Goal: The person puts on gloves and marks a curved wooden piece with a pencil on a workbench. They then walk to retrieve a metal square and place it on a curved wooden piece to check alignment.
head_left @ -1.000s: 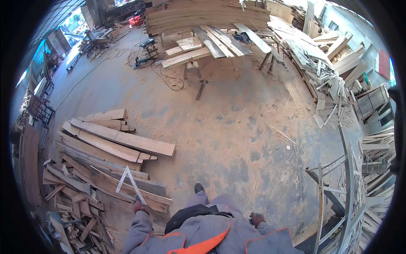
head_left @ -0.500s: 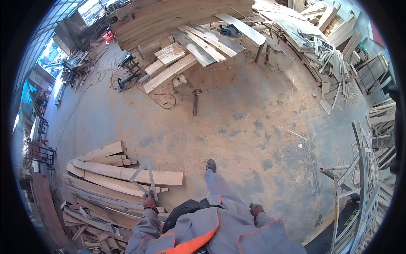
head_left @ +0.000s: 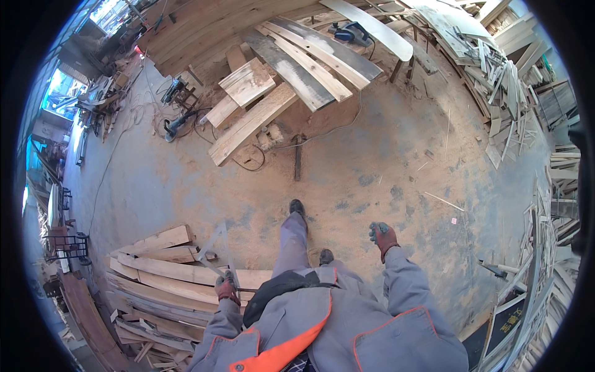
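Note:
My left hand (head_left: 227,288), in a red and grey work glove, is closed on a thin, light-grey carpenter's square (head_left: 230,249) with a triangular outline. The square stands up from the fist, in front of a stack of sawn boards (head_left: 180,273) on the floor at my left. My right hand (head_left: 383,238), gloved the same way, is out over the sawdust-covered floor to the right of my legs. Its fingers are curled in, and nothing shows in them.
Ahead, planks (head_left: 297,62) lie across a low work area with a blue power planer (head_left: 353,32). An angle grinder (head_left: 176,126) and cables lie on the floor at its left. Scrap strips (head_left: 508,93) pile up along the right; a metal frame (head_left: 511,279) stands nearby.
My right hand has swung forward from beside my hip. My legs have stepped, and the work area ahead is nearer. The carpenter's square stays in my left hand.

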`<state>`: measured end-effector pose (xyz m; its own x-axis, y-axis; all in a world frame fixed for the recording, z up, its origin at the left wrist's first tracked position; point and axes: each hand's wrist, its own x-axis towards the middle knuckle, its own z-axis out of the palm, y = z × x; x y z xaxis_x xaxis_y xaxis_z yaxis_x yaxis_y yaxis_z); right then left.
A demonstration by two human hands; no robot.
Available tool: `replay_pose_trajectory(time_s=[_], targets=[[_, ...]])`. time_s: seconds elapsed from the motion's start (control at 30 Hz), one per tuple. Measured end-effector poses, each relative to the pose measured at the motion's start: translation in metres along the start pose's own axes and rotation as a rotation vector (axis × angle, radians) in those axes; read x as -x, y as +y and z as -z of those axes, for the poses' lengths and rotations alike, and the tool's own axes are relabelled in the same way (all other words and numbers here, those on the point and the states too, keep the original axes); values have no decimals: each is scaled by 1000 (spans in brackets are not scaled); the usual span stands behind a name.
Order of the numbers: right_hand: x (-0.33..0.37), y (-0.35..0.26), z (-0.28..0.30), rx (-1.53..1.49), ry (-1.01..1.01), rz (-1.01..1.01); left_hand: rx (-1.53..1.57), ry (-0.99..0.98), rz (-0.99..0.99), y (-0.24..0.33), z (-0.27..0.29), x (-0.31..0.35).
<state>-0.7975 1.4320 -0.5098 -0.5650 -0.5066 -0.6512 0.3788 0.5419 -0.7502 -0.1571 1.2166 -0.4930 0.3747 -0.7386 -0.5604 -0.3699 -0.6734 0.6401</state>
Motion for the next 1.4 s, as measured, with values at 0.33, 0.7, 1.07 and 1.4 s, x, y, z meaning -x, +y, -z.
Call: replay_pose_trajectory(time_s=[0.33, 0.7, 1.07, 1.4], targets=[[-87, -84, -53, -87, 234, -371, 75, -146, -139, 277, -149, -142], [-396, -218, -50, -226, 181, -384, -64, -125, -140, 438, -247, -152], [-621, -317, -74, -444, 14, -392, -417, 10, 163, 518, -283, -44], [-641, -348, -118, -596, -67, -546, -559, 35, 145, 565, -308, -46]])
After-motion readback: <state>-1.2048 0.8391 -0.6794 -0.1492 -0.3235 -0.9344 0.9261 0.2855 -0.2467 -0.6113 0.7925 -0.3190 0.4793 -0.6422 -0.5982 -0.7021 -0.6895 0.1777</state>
